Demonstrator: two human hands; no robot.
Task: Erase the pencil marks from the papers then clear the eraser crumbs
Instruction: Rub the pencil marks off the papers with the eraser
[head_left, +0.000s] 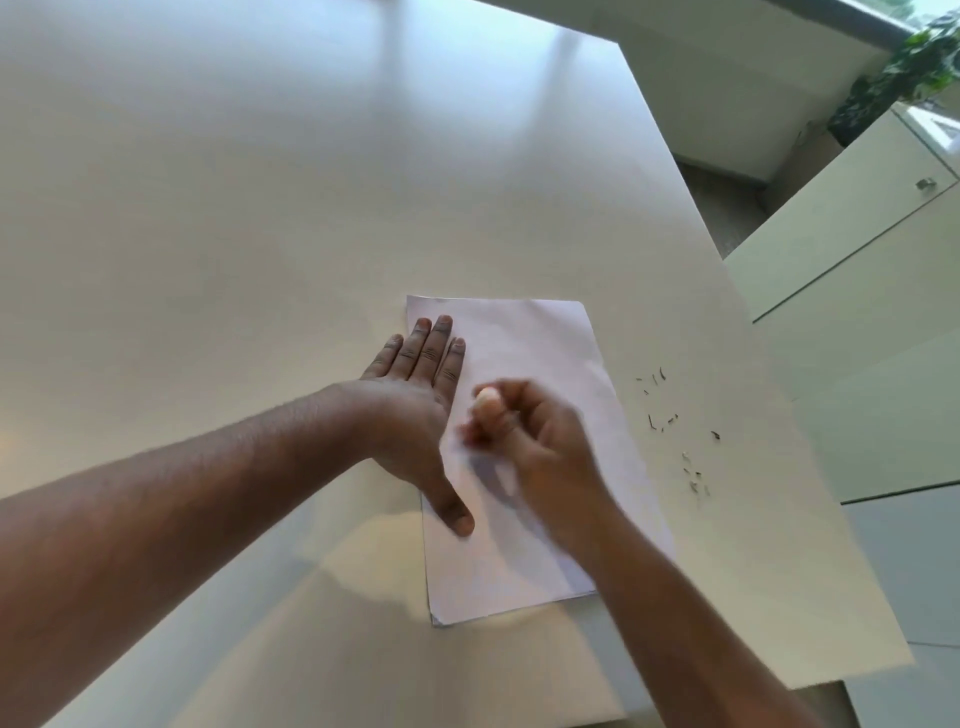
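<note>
**A:** Why do you keep the left hand flat like this?

**B:** I lay it open on the left edge of the stack of papers, fingers straight and together, thumb spread down toward me. It holds nothing; it only presses. I think the sheets would slide or wrinkle under the rubbing without this weight, so I pin the side nearest to the place where I work.

**A:** And the right hand?

**B:** Its fingers are curled tight around a small pale thing, and only the rounded tip shows above the fingers. I take it for the eraser, but the hand is blurred, so I cannot tell the exact shape. The hand is over the middle of the top sheet, just beside the left palm.

**A:** Do you see pencil marks there?

**B:** Not clearly. There is a grey shade under the right hand, maybe a shadow, maybe a mark. The upper part of the sheet looks clean.

**A:** What are the dark bits on the right?

**B:** Eraser crumbs, scattered on the white table just beside the right edge of the papers. I judge the erasing is not finished, because the hand grips the eraser over the paper. The crumbs lie near the table's edge, so the sweeping later will need care, not to push them on the floor.
</note>
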